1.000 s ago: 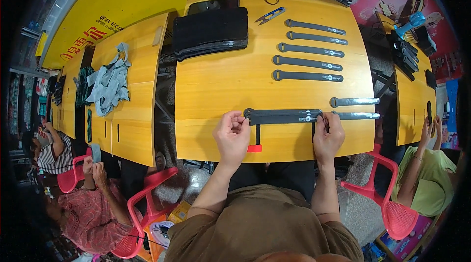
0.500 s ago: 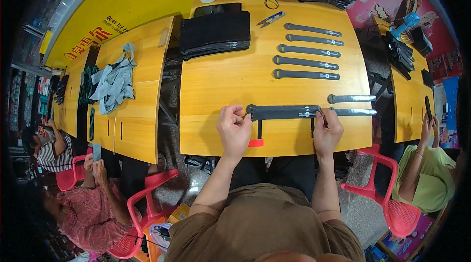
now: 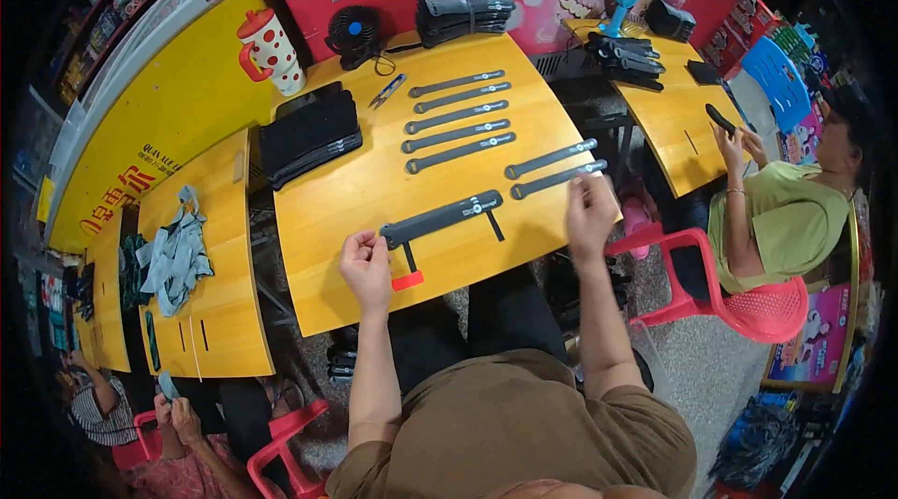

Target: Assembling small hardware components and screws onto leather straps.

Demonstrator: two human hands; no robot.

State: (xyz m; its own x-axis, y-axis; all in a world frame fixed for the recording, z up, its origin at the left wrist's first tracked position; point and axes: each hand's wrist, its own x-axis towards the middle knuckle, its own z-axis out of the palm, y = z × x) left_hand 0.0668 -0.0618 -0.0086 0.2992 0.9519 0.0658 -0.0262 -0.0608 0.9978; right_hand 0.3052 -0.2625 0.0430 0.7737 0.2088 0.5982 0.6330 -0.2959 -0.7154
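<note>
My left hand (image 3: 366, 260) pinches the left, ringed end of a small stack of black straps (image 3: 449, 216) at the table's near edge. The stack lies slanted, its light-printed end up to the right, over two thin black strips; a red tab (image 3: 408, 281) is by the left strip. My right hand (image 3: 589, 214), fingers curled, is at the printed end of the lower loose strap (image 3: 558, 180); its fingertips are partly hidden. Another loose strap (image 3: 552, 159) lies just beyond. Several more straps (image 3: 458, 131) lie in a row farther back.
On the table (image 3: 318, 260) are a black stack (image 3: 311, 136), blue-handled thread snips (image 3: 388, 91), a dotted tumbler (image 3: 271, 50), a black fan (image 3: 354, 34) and a strap bundle (image 3: 464, 15). Co-workers sit left and right; a red chair (image 3: 711, 284) stands at my right.
My right hand has left the stack's right end and moved right to the loose strap. My left hand stays at the stack's left end. The whole view has turned to the right.
</note>
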